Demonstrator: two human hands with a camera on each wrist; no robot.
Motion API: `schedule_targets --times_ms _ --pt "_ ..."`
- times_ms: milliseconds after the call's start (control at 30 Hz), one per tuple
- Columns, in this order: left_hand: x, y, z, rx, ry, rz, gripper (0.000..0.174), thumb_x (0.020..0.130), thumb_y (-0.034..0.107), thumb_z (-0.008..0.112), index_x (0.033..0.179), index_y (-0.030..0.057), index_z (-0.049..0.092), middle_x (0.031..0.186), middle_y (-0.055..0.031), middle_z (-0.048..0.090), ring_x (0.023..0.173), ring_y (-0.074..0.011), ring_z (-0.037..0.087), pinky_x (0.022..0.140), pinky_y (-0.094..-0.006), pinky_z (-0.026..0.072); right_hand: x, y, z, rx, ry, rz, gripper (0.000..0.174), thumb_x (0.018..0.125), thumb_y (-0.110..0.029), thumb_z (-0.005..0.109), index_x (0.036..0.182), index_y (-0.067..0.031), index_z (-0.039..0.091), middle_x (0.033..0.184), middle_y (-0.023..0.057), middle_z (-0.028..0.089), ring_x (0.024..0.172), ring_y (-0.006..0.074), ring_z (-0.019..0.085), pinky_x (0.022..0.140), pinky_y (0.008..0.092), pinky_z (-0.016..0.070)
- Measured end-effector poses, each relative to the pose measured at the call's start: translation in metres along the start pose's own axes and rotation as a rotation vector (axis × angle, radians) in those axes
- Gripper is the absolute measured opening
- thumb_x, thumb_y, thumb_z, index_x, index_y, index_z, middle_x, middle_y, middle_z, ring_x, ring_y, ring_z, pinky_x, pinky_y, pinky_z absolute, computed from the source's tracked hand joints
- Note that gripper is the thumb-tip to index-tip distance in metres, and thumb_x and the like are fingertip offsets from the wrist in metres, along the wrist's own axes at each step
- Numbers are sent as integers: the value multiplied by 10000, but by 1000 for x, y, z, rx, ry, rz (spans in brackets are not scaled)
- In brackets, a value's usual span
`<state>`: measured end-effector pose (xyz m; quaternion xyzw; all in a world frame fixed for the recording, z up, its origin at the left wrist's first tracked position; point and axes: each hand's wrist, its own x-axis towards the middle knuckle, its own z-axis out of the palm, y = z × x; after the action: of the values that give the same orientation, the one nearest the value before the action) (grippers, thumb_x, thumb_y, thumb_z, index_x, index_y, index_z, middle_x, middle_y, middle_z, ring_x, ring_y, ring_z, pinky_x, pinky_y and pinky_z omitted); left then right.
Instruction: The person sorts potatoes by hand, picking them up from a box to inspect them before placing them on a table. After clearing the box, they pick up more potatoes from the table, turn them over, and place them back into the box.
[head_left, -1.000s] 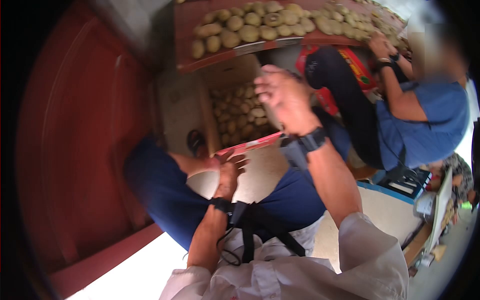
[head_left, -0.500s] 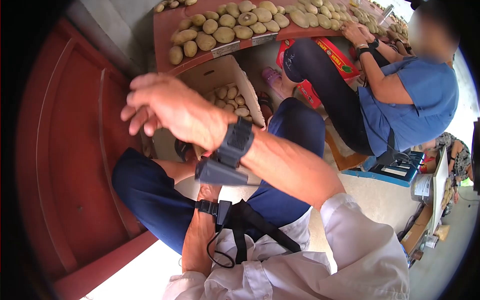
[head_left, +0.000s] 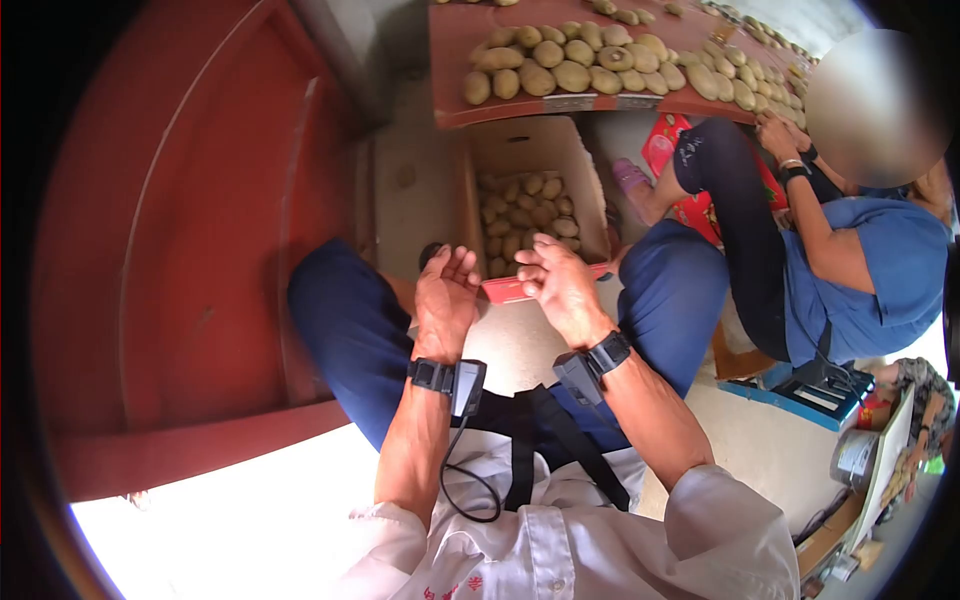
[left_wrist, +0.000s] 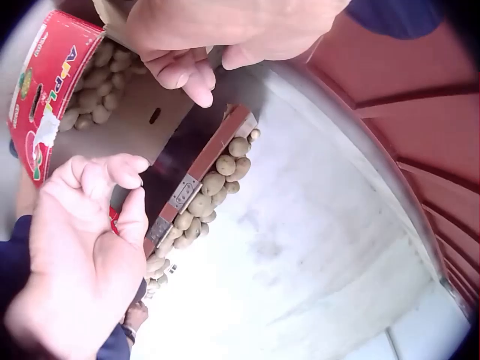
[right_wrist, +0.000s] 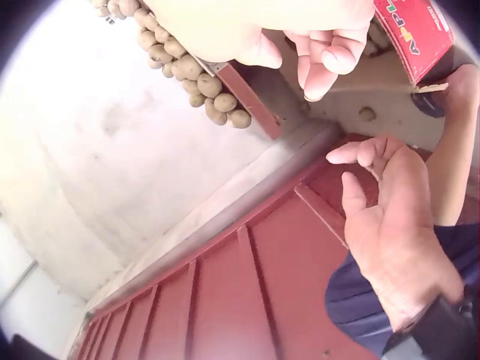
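Both hands are raised over the lap in the head view, a short gap between them, palms turned inward and fingers loosely bent. Nothing is in the left hand point(head_left: 447, 300). The right hand point(head_left: 565, 290) is likewise bare, its thumb and fingertips apart in the left wrist view. Just beyond them stands a cardboard box point(head_left: 525, 148) with a red printed front flap point(head_left: 505, 290). Brown, oval, potato-like produce point(head_left: 525, 205) lies piled inside it. The fingertips overlap the box's near edge in the head view.
A red-brown table point(head_left: 452, 60) behind the box bears rows of similar produce point(head_left: 570, 77). At the left stands a red door-like panel point(head_left: 210, 250). Another person in a blue shirt point(head_left: 850, 250) sits close on the right, hands at the table edge, with a red carton point(head_left: 700, 215) by their legs.
The right hand swept left across the body, then came back to the right beside the left hand. The left hand has risen from low between the knees. The head view has shifted.
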<state>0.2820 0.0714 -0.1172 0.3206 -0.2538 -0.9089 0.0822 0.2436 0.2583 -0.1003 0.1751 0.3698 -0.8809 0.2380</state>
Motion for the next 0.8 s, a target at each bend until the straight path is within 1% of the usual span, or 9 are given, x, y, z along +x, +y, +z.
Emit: schedule_targets --times_ms 100,200,300,333,433,533,600,733,800 --pt "7 -10 -22 -22 6 -55 124 979 160 628 1092 112 612 967 -35 699 890 -204 686 724 -351 511 4 13 -10 -82 88 42 289 1003 -153 589 1271 -79 512 1034 139 696 751 221 636 645 337 480" --pt "8 -30 -40 5 55 -77 146 1001 165 584 1131 98 580 959 -55 696 904 -212 690 741 -360 511 15 25 -21 -91 107 59 371 972 -137 618 1313 -83 481 1043 162 703 755 244 672 591 345 491" --pt "-3 -37 -39 38 132 -90 52 998 136 580 1041 106 585 988 -58 681 896 -200 679 746 -373 501 22 28 -34 -152 168 92 355 965 -142 616 1289 -98 478 1092 153 696 808 255 689 606 340 497" --pt "1 -40 -48 49 107 -104 39 996 136 578 1025 111 583 1004 -55 680 929 -200 681 760 -376 503 24 29 -40 -197 182 105 425 956 -163 621 1338 -94 451 1178 145 668 926 266 692 621 336 498" --pt "8 -44 -65 68 117 -106 210 1004 183 559 1197 103 543 1098 -76 677 986 -220 685 800 -390 499 29 34 -56 -298 258 28 531 943 -188 632 1415 -94 407 1240 138 635 1030 266 668 662 352 502" --pt "16 -44 -84 120 43 -46 244 981 199 574 1205 109 543 1168 -79 651 1080 -234 659 890 -425 480 31 28 -67 -397 335 8 608 932 -206 635 1470 -87 378 1267 124 612 1096 247 640 732 377 500" --pt "18 -44 -86 53 37 -12 243 997 253 556 1119 43 572 1093 -108 646 1004 -246 640 858 -391 497 31 23 -69 -446 387 -17 522 949 -219 620 1417 -90 427 1264 125 643 1100 247 656 746 369 507" --pt "18 -47 -97 109 -114 68 365 1006 343 543 1070 -14 578 1039 -117 645 932 -237 619 875 -344 497 21 15 -70 -339 157 54 311 1063 -334 483 1234 -94 583 1306 132 684 1139 254 676 831 345 514" --pt "34 -53 -118 113 -196 27 299 958 253 586 1183 58 568 1174 -100 621 1114 -253 599 917 -418 472 26 20 -82 -370 84 76 347 1063 -354 479 1245 -77 582 1307 136 680 1150 253 670 830 350 516"
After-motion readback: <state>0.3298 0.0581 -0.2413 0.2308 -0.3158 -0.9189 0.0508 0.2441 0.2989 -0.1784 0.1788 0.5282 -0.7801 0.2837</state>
